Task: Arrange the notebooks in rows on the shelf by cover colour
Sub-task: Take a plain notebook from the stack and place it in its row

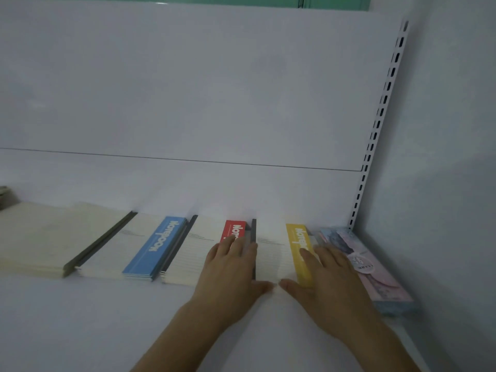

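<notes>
Your left hand (233, 267) lies flat, fingers straight and together, on the red stack (200, 251). The fingertips cover the lower part of the red band; the thumb reaches right along the stack's front edge. Your right hand (326, 275) is also flat, fingers straight and slightly spread, pressing on the yellow stack (273, 253). The index finger lies along the yellow band; the thumb points left along the front edge. The two thumb tips are near each other, not touching. Neither hand grips anything.

Red and yellow stacks sit side by side with a dark spine edge (253, 237) showing between them. Whether the two stacks touch: cannot tell.

Left of the red stack is the blue stack (154, 248), just beside it, with a dark edge between. Left again, a cream stack (35, 237), running to the shelf's left edge of view, with a dark strip along its right side. Right of the yellow stack, a pink-and-blue patterned stack (375, 275) lies in the shelf's right rear corner, just beside the side wall; your right hand overlaps its left edge.

All stacks form one row along the rear edge of the shelf (94, 326), against the back panel (188, 89). The front half of the shelf, toward you, is bare white surface. A slotted upright (381, 116) rises from the right rear corner.
</notes>
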`<action>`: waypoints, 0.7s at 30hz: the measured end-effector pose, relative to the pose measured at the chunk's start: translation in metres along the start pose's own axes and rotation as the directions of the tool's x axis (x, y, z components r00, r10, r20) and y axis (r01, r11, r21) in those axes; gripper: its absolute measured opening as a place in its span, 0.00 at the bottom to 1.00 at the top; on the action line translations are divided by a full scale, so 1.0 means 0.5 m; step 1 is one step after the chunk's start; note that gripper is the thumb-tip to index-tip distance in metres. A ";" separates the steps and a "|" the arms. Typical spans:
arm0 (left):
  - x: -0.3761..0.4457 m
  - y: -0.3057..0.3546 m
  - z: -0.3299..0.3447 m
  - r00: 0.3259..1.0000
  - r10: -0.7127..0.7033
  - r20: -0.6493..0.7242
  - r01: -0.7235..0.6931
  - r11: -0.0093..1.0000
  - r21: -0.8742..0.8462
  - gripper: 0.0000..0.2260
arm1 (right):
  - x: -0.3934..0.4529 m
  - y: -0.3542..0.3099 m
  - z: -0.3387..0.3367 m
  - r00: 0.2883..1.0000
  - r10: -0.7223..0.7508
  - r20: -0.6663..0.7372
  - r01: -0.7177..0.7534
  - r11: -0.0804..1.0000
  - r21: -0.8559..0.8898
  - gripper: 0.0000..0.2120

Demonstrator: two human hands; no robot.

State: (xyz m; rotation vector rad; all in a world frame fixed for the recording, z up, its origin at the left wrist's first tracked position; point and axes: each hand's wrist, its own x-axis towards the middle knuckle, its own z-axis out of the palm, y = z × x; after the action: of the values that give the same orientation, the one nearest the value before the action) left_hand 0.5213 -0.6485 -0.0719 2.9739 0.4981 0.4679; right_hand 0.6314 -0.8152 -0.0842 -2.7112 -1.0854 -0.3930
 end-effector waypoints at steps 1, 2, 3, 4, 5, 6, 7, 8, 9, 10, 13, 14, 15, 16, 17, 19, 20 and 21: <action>-0.012 -0.004 -0.006 0.999 -0.004 -0.052 0.003 1.000 -0.026 0.33 | -0.004 -0.017 0.001 0.999 -0.019 -0.026 0.020 1.000 0.017 0.44; -0.024 -0.011 -0.014 0.996 -0.011 -0.088 0.008 0.999 -0.039 0.32 | -0.008 -0.038 0.003 0.999 -0.037 -0.035 0.039 0.998 0.040 0.43; -0.037 -0.020 -0.022 0.993 -0.025 -0.113 0.020 0.999 -0.049 0.32 | -0.014 -0.061 0.005 0.998 -0.051 -0.041 0.054 0.996 0.068 0.43; -0.050 -0.031 -0.032 0.990 -0.043 -0.132 0.035 0.998 -0.059 0.31 | -0.020 -0.085 0.003 0.996 -0.064 -0.056 0.069 0.993 0.095 0.42; -0.064 -0.047 -0.039 0.987 -0.058 -0.152 0.048 0.996 -0.070 0.30 | -0.024 -0.111 0.000 0.995 -0.078 -0.063 0.084 0.990 0.116 0.41; -0.080 -0.063 -0.048 0.982 -0.072 -0.174 0.059 0.995 -0.083 0.29 | -0.029 -0.139 -0.003 0.993 -0.096 -0.067 0.104 0.986 0.128 0.40; -0.096 -0.082 -0.057 0.978 -0.086 -0.192 0.068 0.993 -0.099 0.27 | -0.033 -0.167 -0.006 0.991 -0.118 -0.065 0.125 0.984 0.129 0.39; -0.113 -0.102 -0.067 0.972 -0.096 -0.213 0.074 0.991 -0.111 0.26 | -0.036 -0.194 -0.009 0.989 -0.136 -0.053 0.141 0.982 0.125 0.39; -0.131 -0.123 -0.079 0.966 -0.103 -0.237 0.078 0.990 -0.116 0.24 | -0.039 -0.225 -0.017 0.987 -0.150 -0.051 0.155 0.980 0.121 0.38; -0.150 -0.148 -0.090 0.960 -0.106 -0.258 0.079 0.990 -0.113 0.22 | -0.042 -0.256 -0.022 0.985 -0.162 -0.067 0.169 0.978 0.125 0.39; -0.218 -0.231 -0.126 0.950 -0.130 -0.284 0.103 0.989 -0.107 0.20 | -0.050 -0.363 -0.034 0.978 -0.209 -0.020 0.210 0.967 0.146 0.46; -0.243 -0.265 -0.136 0.949 -0.150 -0.277 0.125 0.987 -0.104 0.20 | -0.055 -0.400 -0.034 0.976 -0.216 -0.002 0.213 0.963 0.162 0.45; -0.271 -0.302 -0.145 0.947 -0.167 -0.274 0.146 0.985 -0.094 0.21 | -0.060 -0.443 -0.034 0.975 -0.223 -0.003 0.220 0.960 0.173 0.44; -0.299 -0.341 -0.157 0.944 -0.180 -0.275 0.164 0.983 -0.080 0.21 | -0.064 -0.490 -0.032 0.973 -0.232 -0.006 0.229 0.957 0.180 0.44; -0.328 -0.380 -0.171 0.943 -0.195 -0.268 0.183 0.981 -0.070 0.22 | -0.071 -0.540 -0.028 0.970 -0.242 -0.011 0.241 0.954 0.177 0.45; -0.386 -0.458 -0.203 0.938 -0.238 -0.251 0.232 0.971 -0.053 0.22 | -0.085 -0.639 -0.014 0.963 -0.266 -0.046 0.269 0.944 0.192 0.42; -0.412 -0.496 -0.216 0.933 -0.257 -0.252 0.255 0.966 -0.043 0.22 | -0.092 -0.685 -0.008 0.957 -0.279 -0.075 0.289 0.935 0.204 0.40; -0.440 -0.532 -0.229 0.925 -0.274 -0.261 0.274 0.961 -0.038 0.23 | -0.097 -0.732 -0.003 0.951 -0.301 -0.073 0.310 0.926 0.214 0.40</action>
State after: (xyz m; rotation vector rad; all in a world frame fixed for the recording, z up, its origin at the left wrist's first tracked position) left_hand 0.2065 -0.4663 -0.0622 2.7876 0.9231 0.8368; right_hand 0.3419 -0.5862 -0.0684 -2.3338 -1.4527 -0.3443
